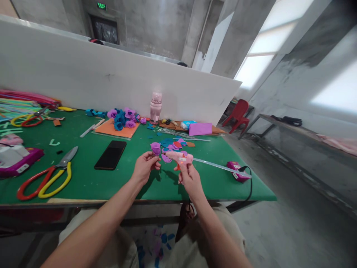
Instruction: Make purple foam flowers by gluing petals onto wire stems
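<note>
In my left hand (145, 166) is a small purple paper flower (155, 148), pinched at its base with the bloom upward. My right hand (190, 180) grips a pink hot glue gun (180, 157) by its handle, fingers around the trigger side. Its nozzle points left and is close to the flower; whether they touch I cannot tell. From the gun's back a long clear glue stick (214, 165) sticks out to the right. Behind both hands lie loose purple, blue and red petal pieces (167, 142) on the green tabletop (134, 186).
Left of my hands lie a black phone (111, 154) and large red-and-yellow scissors (52, 175). Finished blue and purple flowers (122, 119) rest on orange sheets (111, 128). A pink bottle (155, 108) stands by the white partition (111, 74). A purple power strip (237, 170) with a cord is at right.
</note>
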The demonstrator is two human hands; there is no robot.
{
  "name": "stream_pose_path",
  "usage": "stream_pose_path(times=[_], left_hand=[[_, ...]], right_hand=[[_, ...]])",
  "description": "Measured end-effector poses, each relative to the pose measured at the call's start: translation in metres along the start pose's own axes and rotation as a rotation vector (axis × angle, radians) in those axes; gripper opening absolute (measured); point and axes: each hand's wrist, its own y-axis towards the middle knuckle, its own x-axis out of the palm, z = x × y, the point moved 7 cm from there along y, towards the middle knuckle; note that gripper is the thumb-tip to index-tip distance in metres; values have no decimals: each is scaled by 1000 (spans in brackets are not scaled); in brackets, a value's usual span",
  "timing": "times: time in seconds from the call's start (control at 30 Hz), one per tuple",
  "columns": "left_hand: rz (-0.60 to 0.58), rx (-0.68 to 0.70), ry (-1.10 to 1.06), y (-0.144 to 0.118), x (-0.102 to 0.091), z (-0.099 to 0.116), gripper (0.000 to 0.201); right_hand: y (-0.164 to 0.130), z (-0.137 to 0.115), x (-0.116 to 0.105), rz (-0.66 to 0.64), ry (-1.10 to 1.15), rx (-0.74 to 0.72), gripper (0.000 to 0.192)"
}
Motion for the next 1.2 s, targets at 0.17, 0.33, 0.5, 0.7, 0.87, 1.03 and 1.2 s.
stream_pose_path(times=[0.17, 0.33, 0.5, 0.7, 0.87, 1.03, 1.2], left_hand=[[-2, 0, 7, 0, 1, -1, 30], [2, -7, 6, -1, 1, 0, 31], [-3, -1, 9, -1, 2, 2, 30], [0, -5, 3, -1, 2, 2, 31], [-12, -5, -1, -1, 5, 2, 31], [-16, -3, 9, -2, 6, 3, 29], [-4, -3, 13, -2, 5, 4, 29]], right_hand=[[1, -5, 3, -4, 22, -2, 32], [0, -6, 5, -13, 24, 1, 32], [-1, -8, 3, -20, 26, 2, 31], [1, -3, 1, 10, 16, 32, 33], [0, -4, 6, -9, 12, 16, 31], [-1, -8, 6, -4, 1, -7, 30], [-2, -10, 6, -11, -8, -9, 31]])
